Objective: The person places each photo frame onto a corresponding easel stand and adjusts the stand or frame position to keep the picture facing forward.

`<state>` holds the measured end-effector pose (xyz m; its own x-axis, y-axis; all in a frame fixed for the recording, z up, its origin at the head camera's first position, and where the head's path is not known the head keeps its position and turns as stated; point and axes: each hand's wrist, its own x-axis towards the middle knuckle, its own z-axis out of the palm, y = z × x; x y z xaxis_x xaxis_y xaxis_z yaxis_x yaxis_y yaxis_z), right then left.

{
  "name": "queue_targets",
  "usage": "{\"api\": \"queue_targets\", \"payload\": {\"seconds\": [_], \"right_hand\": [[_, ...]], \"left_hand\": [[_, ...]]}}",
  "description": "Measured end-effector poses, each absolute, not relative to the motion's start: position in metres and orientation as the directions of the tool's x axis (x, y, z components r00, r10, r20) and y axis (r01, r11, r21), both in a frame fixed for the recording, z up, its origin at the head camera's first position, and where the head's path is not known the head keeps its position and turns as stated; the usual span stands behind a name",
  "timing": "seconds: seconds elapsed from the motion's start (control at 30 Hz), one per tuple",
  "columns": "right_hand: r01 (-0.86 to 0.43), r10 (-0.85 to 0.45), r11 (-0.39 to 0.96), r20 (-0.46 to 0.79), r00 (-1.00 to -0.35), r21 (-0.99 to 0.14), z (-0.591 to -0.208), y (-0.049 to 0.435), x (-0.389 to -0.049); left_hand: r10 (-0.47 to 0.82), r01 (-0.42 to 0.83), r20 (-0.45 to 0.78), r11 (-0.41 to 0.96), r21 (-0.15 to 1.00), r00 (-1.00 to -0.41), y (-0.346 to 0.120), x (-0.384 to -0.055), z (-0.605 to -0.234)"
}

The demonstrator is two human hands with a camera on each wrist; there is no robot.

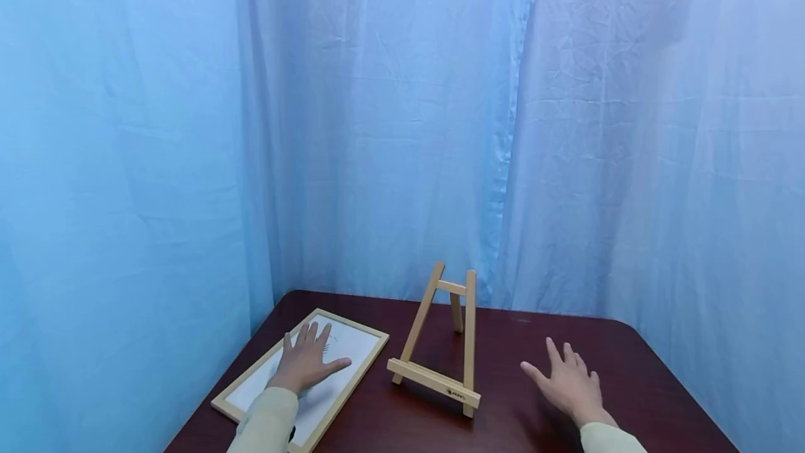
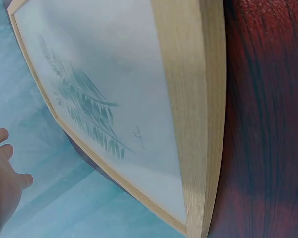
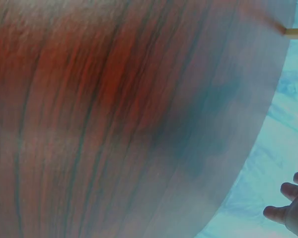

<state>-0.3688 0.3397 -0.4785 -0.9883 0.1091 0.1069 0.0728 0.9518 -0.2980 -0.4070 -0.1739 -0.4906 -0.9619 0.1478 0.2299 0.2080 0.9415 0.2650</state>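
A framed picture with a pale wooden border lies flat on the left of the table. Its white sheet bears a grey-green leaf print, best seen in the left wrist view. Over the picture hovers my left hand, fingers spread, holding nothing; the left wrist view shows it apart from the frame. A small wooden tabletop easel stands upright in the middle, with a ledge across its front and a dark mark on it. To the right of the easel, my right hand is held above the table with fingers spread and nothing in it.
The dark red-brown wooden table has rounded far corners. Light blue curtains hang behind it and along both sides. In the right wrist view, a bit of pale wood shows at the upper right edge.
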Motion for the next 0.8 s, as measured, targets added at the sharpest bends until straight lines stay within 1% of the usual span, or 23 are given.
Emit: {"api": "queue_targets", "payload": {"seconds": [0.27, 0.5, 0.63, 0.8], "right_hand": [[0.047, 0.095, 0.948, 0.140, -0.986, -0.314, -0.472, 0.328, -0.367], [0.010, 0.073, 0.951, 0.196, -0.978, -0.308, -0.470, 0.318, -0.367], [-0.023, 0.052, 0.951, 0.233, -0.971, -0.310, -0.469, 0.312, -0.366], [-0.040, 0.051, 0.939, 0.254, -0.966, -0.341, -0.465, 0.305, -0.365]], "left_hand": [[0.150, 0.211, 0.238, 0.943, 0.258, -0.960, -0.175, -0.406, -0.486], [0.138, 0.198, 0.234, 0.947, 0.252, -0.962, -0.178, -0.410, -0.485], [0.134, 0.197, 0.236, 0.943, 0.269, -0.963, -0.178, -0.409, -0.482], [0.127, 0.196, 0.238, 0.936, 0.292, -0.963, -0.179, -0.407, -0.478]]}}
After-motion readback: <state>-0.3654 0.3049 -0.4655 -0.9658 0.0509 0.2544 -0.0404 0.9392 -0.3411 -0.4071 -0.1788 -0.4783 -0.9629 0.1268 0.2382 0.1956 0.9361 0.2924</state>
